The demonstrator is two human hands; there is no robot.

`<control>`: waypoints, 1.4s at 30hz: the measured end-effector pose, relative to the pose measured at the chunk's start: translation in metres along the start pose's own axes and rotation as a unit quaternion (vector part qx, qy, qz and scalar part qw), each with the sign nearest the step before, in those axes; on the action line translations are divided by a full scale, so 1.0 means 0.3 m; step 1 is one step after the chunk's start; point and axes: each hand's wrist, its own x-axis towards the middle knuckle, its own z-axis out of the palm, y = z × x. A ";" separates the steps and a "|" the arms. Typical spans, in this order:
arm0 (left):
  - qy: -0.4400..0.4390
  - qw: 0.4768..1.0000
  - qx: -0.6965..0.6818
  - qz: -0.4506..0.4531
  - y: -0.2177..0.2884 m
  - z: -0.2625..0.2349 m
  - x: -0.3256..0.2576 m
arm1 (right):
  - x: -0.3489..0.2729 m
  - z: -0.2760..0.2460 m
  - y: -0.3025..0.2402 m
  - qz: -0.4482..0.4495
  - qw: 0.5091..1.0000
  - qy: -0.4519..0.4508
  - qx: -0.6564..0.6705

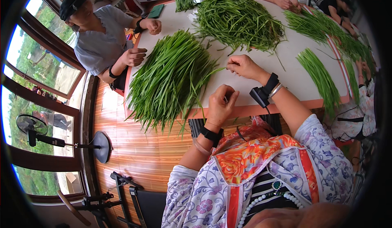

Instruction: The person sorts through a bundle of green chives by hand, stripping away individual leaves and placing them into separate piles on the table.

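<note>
A big pile of garlic chives (pixel 169 79) lies in front of me on the left part of the table, its blades hanging over the near edge. My right hand (pixel 246 68) is closed in a pinch at the pile's right side, with a thin green chive (pixel 219 69) between thumb and forefinger. Nearer to me, my left hand (pixel 219 106) has its fingers curled and thumb pressed in beside the pile; what it holds, if anything, is too small to make out. To the right, a neat bundle of chives (pixel 320 79) lies apart.
Farther back on the white table (pixel 261 81) stands a looser chive heap (pixel 239 20). More chives (pixel 326 28) line the right side, near other people's hands. A co-worker (pixel 104 36) sits at the left. A fan (pixel 32 126) and a black-framed machine (pixel 122 199) stand at lower left.
</note>
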 end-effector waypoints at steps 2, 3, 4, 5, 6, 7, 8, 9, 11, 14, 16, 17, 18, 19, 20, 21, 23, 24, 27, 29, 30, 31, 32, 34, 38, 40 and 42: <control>-0.008 1.000 0.001 0.008 -0.013 0.007 0.001 | -0.038 -0.036 0.000 0.026 0.999 0.005 0.045; -0.014 1.000 0.004 0.014 -0.017 0.010 0.001 | -0.057 -0.053 0.004 0.052 0.994 0.006 0.092; -0.017 1.000 0.003 0.016 -0.011 0.012 0.004 | -0.077 -0.072 0.012 0.052 0.992 0.016 0.110; -0.019 1.000 0.004 0.007 -0.001 0.014 0.008 | -0.093 -0.086 0.017 0.052 0.992 0.020 0.110; -0.022 1.000 0.004 -0.002 0.005 0.016 0.011 | -0.107 -0.099 0.019 0.053 0.991 0.038 0.116; -0.022 1.000 0.004 -0.001 0.004 0.016 0.011 | -0.119 -0.109 0.019 0.053 0.990 0.055 0.122; -0.021 1.000 0.011 0.000 0.002 0.016 0.012 | -0.131 -0.122 0.017 0.046 0.990 0.043 0.126; -0.019 1.000 0.018 0.001 0.000 0.018 0.013 | -0.145 -0.133 0.016 0.047 0.990 0.043 0.126; -0.027 0.999 0.031 0.019 -0.003 0.019 0.014 | -0.172 -0.147 0.012 0.019 0.988 0.058 0.144; -0.046 0.997 0.042 0.050 -0.019 0.021 0.014 | -0.229 -0.170 -0.006 0.019 0.968 0.055 0.242; -0.055 0.996 0.041 0.063 -0.040 0.025 0.014 | -0.255 -0.180 -0.024 -0.025 0.917 0.021 0.398; -0.045 0.995 0.030 0.084 -0.051 0.028 0.013 | -0.264 -0.184 -0.032 -0.025 0.917 0.020 0.397; -0.035 0.994 0.019 0.104 -0.058 0.029 0.014 | -0.270 -0.188 -0.039 -0.064 0.901 -0.025 0.429; -0.036 0.994 0.018 0.106 -0.051 0.031 0.020 | -0.279 -0.194 -0.045 -0.103 0.881 -0.066 0.457; -0.033 0.995 0.013 0.091 -0.042 0.032 0.026 | -0.283 -0.193 -0.048 -0.103 0.881 -0.070 0.457; -0.031 0.997 0.008 0.077 -0.035 0.034 0.033 | -0.281 -0.195 -0.054 -0.104 0.881 -0.069 0.456; -0.049 0.996 -0.072 0.015 -0.072 0.033 0.031 | -0.259 -0.177 -0.086 -0.075 0.908 -0.112 0.396; -0.070 0.985 -0.152 -0.046 -0.085 0.031 0.032 | -0.251 -0.169 -0.116 -0.002 0.952 -0.100 0.290; -0.089 0.980 -0.157 -0.088 -0.052 0.013 0.051 | -0.170 -0.088 -0.109 0.035 0.992 -0.080 0.089; -0.101 0.979 -0.157 -0.085 -0.041 0.008 0.033 | -0.131 -0.038 -0.122 0.025 0.994 -0.087 0.057; -0.087 0.977 -0.179 -0.082 -0.067 0.022 0.023 | -0.115 -0.022 -0.140 0.026 0.990 -0.121 0.068; -0.078 0.973 -0.203 -0.078 -0.064 0.028 0.021 | -0.111 -0.015 -0.152 0.028 0.985 -0.151 0.077; -0.080 0.965 -0.228 -0.100 -0.059 0.022 0.011 | -0.093 -0.009 -0.139 0.026 0.982 -0.145 0.114; -0.088 0.971 -0.206 -0.084 -0.036 0.012 -0.013 | -0.034 0.023 -0.094 -0.015 0.994 -0.089 0.054; -0.095 0.975 -0.190 -0.060 -0.035 0.003 -0.023 | 0.050 0.102 -0.025 -0.089 0.990 0.003 -0.107; -0.090 0.976 -0.192 -0.057 -0.044 0.001 -0.027 | 0.061 0.133 -0.039 -0.070 0.983 0.000 -0.170; -0.088 0.975 -0.195 -0.065 -0.052 0.001 -0.031 | 0.080 0.146 -0.030 -0.101 0.975 -0.017 -0.196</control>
